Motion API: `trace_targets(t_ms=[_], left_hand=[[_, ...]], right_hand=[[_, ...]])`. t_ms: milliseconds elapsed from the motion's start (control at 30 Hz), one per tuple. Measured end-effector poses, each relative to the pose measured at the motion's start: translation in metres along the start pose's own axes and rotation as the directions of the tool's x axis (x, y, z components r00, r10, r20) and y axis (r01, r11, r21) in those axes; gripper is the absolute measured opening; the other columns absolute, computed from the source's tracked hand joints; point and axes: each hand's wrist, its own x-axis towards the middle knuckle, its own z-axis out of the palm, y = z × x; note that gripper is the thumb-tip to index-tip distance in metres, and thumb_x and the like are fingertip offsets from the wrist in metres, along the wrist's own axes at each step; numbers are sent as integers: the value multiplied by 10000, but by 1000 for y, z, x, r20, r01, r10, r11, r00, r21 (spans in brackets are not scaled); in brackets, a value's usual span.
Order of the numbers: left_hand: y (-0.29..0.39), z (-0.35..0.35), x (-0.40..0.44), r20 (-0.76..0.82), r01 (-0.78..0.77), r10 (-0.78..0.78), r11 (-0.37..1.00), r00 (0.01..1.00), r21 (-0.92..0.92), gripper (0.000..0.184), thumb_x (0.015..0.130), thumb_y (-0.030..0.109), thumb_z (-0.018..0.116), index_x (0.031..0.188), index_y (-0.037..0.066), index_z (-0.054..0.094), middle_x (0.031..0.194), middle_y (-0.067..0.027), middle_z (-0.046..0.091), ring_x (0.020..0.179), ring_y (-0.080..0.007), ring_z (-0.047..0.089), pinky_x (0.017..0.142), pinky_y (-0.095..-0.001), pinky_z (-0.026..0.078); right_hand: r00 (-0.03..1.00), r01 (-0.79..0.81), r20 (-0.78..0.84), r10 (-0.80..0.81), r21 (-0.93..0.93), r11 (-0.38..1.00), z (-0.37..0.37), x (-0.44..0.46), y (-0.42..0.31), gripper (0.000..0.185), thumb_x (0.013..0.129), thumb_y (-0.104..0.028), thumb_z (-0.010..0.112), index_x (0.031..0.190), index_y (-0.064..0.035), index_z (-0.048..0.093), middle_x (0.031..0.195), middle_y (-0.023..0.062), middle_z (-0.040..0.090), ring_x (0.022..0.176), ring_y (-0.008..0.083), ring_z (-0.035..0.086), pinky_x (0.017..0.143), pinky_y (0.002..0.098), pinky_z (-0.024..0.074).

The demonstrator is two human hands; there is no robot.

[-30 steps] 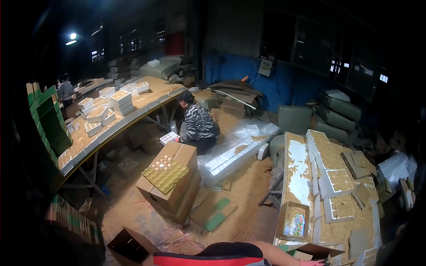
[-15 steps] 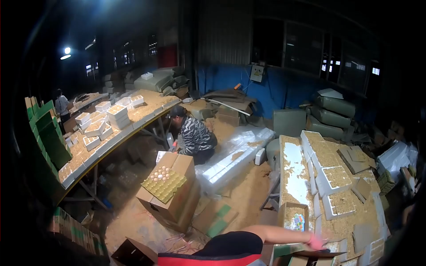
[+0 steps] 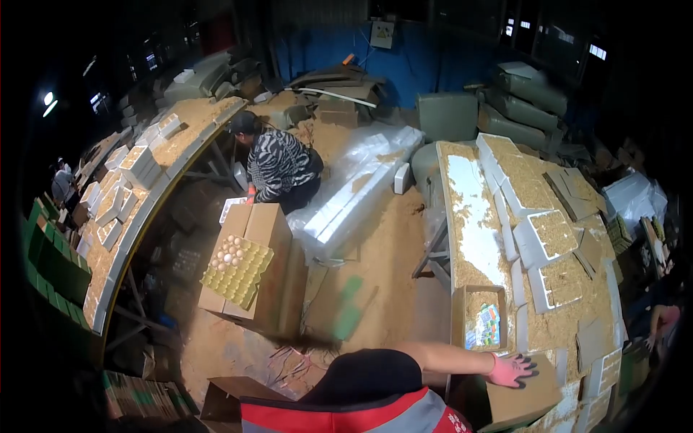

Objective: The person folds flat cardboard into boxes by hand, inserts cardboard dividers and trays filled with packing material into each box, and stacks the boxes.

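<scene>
My left hand (image 3: 514, 371), in a pink glove with dark fingertips, lies palm down on the tan flap of a cardboard box (image 3: 523, 397) at the lower right. Its fingers are spread and grip nothing. My right hand does not show. Just beyond the flap, an open carton (image 3: 459, 335) with colourful packets (image 3: 485, 326) inside rests on the sawdust-covered table (image 3: 476, 249). White foam trays (image 3: 543, 234) filled with sawdust stand along that table.
A crouching co-worker (image 3: 278, 162) touches a white tray (image 3: 232, 208) behind stacked cartons (image 3: 271, 225) topped by a yellow tray (image 3: 242, 274) with several eggs. A curved table (image 3: 189, 133) holds foam trays. A plastic-wrapped stack (image 3: 361, 187) lies centrally. Another person's arm (image 3: 658, 323) shows far right.
The view has turned downward, and surroundings sit higher in it. My left hand has moved from the box's far edge onto its flap, which now lies flatter. The co-worker's tray shows more.
</scene>
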Motion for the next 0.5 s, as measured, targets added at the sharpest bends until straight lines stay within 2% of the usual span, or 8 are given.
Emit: trace_targets(t_ms=[67, 133, 200, 267, 300, 367, 433, 500], left_hand=[[-6, 0, -13, 9, 85, -84, 989, 996, -124, 815, 921, 397, 511, 1546, 82, 93, 1586, -247, 75, 1454, -404, 171, 1178, -464, 188], [-11, 58, -13, -200, -49, -34, 917, 979, -397, 715, 911, 316, 519, 1484, -27, 263, 1503, -272, 318, 1336, -359, 417, 1083, -393, 366], [-17, 109, 3, 83, 207, -189, 916, 978, -343, 573, 889, 200, 511, 1405, -33, 426, 1338, -244, 540, 1223, -336, 536, 1026, -376, 413], [-103, 190, 50, 428, -250, 225, 968, 876, 2, 436, 891, 182, 484, 1263, -21, 588, 1166, -211, 657, 1155, -326, 583, 1007, -397, 422], [-92, 158, 33, 489, -157, 61, 975, 870, 159, 409, 912, 208, 481, 1230, -14, 614, 1170, -210, 655, 1153, -314, 584, 1005, -403, 422], [-79, 90, -31, 150, 86, -94, 995, 984, 57, 416, 942, 290, 487, 1185, -9, 643, 1176, -207, 653, 1138, -297, 594, 993, -422, 430], [-54, 15, -62, -194, 334, -425, 865, 884, -374, 514, 944, 383, 504, 1230, -35, 591, 1201, -212, 639, 1116, -309, 606, 970, -440, 446], [6, -17, -53, -188, 454, -619, 718, 762, -527, 620, 931, 427, 513, 1299, -72, 508, 1228, -234, 617, 1098, -338, 610, 949, -448, 457]], right_hand=[[998, 19, 64, -18, -25, 1000, -6, 2, -21, 408, 914, -325, 630, 1154, 5, 628, 1032, 196, 665, 944, 334, 643, 834, 417, 517], [987, 66, 152, -59, -41, 997, -11, 4, -44, 406, 906, -340, 643, 1135, -4, 644, 1004, 188, 676, 917, 330, 653, 817, 414, 522], [954, 191, 244, -173, -55, 980, -9, 0, -63, 404, 898, -354, 656, 1116, -14, 660, 975, 179, 687, 890, 326, 662, 800, 411, 528], [789, 565, 335, -516, -65, 822, 7, -14, -63, 348, 850, -402, 709, 1019, -98, 721, 821, 151, 700, 743, 329, 668, 693, 419, 535], [816, 479, 393, -423, -50, 877, 8, -24, -67, 298, 842, -400, 716, 995, -145, 734, 798, 134, 703, 693, 329, 661, 664, 417, 533], [748, 526, 474, -465, 5, 851, 7, -39, -46, 301, 834, -394, 718, 980, -130, 729, 815, 137, 704, 700, 313, 665, 661, 413, 529], [704, 475, 514, -489, 171, 863, 10, -55, -46, 293, 837, -405, 706, 964, -142, 727, 824, 136, 703, 727, 322, 668, 694, 421, 528], [640, 389, 677, -363, 122, 913, 5, -63, -49, 308, 860, -440, 656, 974, -161, 723, 871, 121, 707, 827, 329, 673, 763, 424, 525]])
